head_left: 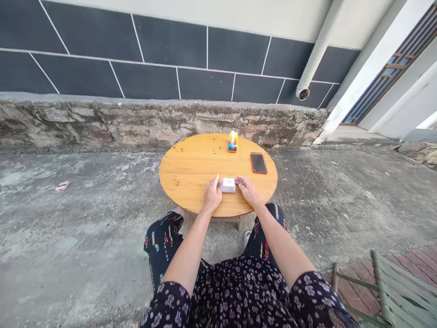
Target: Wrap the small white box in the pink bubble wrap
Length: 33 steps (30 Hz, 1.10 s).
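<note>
A small white box (227, 184) lies near the front edge of a round wooden table (191, 168). My left hand (211, 195) rests on the table against the box's left side, fingers curled toward it. On the box's right side, my right hand (247, 189) touches it with its fingertips. Both hands flank the box, which stays flat on the tabletop. A small colourful object (232, 141) with yellow, blue and orange parts stands at the table's far edge. A dark phone (258, 162) with a red rim lies flat to the right.
The table stands on rough concrete (85, 228) before a low stone ledge (102, 120) and a dark tiled wall. A drainpipe (316, 54) descends at the upper right. A green metal chair (392, 287) sits at the lower right. A scrap of litter (63, 185) lies left.
</note>
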Available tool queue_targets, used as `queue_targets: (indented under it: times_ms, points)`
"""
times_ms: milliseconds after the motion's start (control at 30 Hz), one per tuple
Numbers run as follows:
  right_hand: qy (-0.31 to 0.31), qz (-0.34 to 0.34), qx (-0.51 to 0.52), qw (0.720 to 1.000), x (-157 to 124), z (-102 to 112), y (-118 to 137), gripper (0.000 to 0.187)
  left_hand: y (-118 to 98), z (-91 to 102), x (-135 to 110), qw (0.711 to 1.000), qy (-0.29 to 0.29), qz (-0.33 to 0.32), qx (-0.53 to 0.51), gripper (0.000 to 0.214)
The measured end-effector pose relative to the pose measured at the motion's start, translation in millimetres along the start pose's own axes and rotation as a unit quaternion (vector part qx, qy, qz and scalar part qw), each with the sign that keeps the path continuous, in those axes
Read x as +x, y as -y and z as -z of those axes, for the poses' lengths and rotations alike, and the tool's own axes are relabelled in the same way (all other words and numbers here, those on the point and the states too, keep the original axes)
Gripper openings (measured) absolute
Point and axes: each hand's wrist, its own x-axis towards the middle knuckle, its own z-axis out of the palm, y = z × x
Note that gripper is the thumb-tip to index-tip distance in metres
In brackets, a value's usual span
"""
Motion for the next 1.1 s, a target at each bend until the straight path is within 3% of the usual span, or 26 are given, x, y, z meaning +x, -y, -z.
queue_targets:
  times_ms: [300,667,1100]
  points:
    - [0.048,-0.009,0.001,0.999,-1,-1,8,0.036,3,-0.5,1,0.999,0.032,0.009,0.022,0.067]
    - [-0.074,-0.031,-0.017,0.997,-3,2,11,0.035,6,3.3,2,0.999,-0.014,0.039,-0.019,0.058]
    - [-0.071,-0.011,0.007,0.997,-6,1,9,0.029,4,6.4,-2,0.998,-0.042,0.052,-0.004,0.041]
